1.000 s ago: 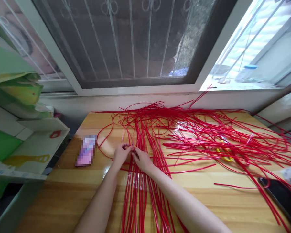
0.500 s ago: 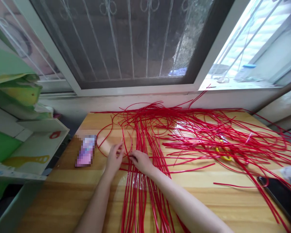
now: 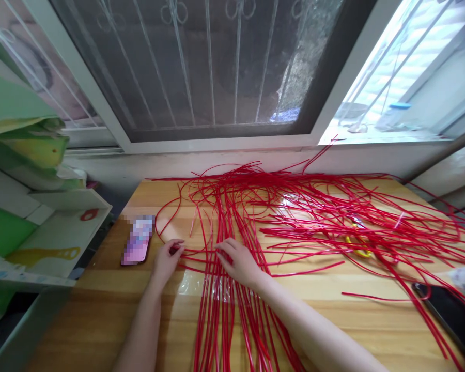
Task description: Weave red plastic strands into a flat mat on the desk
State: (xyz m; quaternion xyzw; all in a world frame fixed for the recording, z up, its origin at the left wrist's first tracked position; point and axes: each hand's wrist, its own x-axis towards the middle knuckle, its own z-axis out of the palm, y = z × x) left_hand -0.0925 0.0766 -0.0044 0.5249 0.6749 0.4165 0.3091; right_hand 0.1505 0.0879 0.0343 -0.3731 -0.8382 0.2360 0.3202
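Many long red plastic strands (image 3: 227, 320) run lengthwise down the middle of the table, with a few crossing them sideways near my hands. My left hand (image 3: 167, 262), left of the bundle, is closed in a pinch on the left end of a crosswise red strand (image 3: 196, 251). Over the bundle, my right hand (image 3: 238, 262) has its fingertips pinched at the same crossing; how firmly they grip is hard to see. Just nearer to me, clear tape (image 3: 222, 290) lies across the lengthwise strands, and a loose-looking piece reaches out to the left.
A tangled heap of red strands (image 3: 318, 201) covers the back and right of the table, partly over yellow-handled scissors (image 3: 362, 252). A phone (image 3: 138, 240) lies at left, a black phone-like object (image 3: 445, 315) at right. The window (image 3: 217, 147) stands behind.
My left hand has moved left and down, away from the bundle, drawing the crosswise strand. My right hand has shifted slightly right across the lengthwise strands.
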